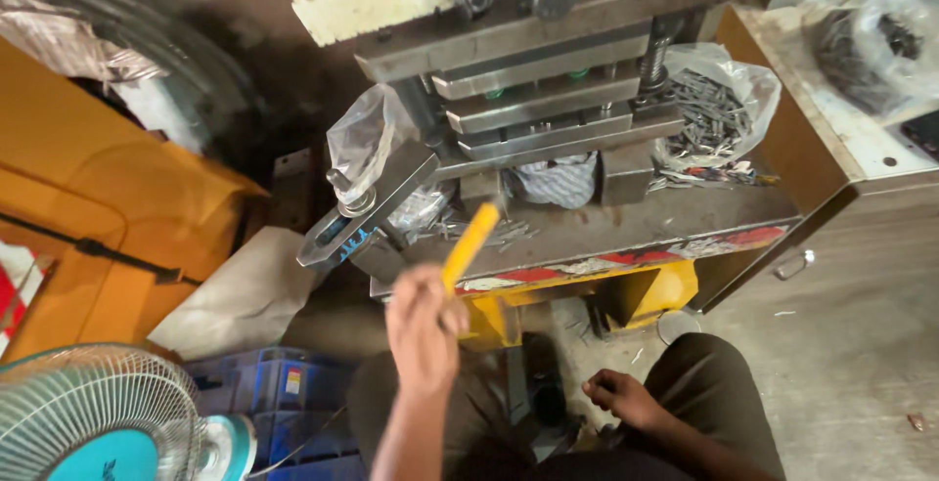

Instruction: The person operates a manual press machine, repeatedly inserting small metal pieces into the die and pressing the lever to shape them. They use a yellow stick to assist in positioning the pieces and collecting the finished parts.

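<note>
My left hand is raised in front of the press and grips a flat yellow stick, whose far end reaches the press bed by a scatter of small thin metal pieces. The stacked grey steel die plates of the press stand above that spot. My right hand hangs low between my knees, fingers curled, near dark parts on the floor; whether it holds anything is unclear.
A clear plastic bag of thin metal pieces sits on the bed at right, and another bag at left. A teal fan, a blue crate and an orange cabinet stand left. A metal bench stands right.
</note>
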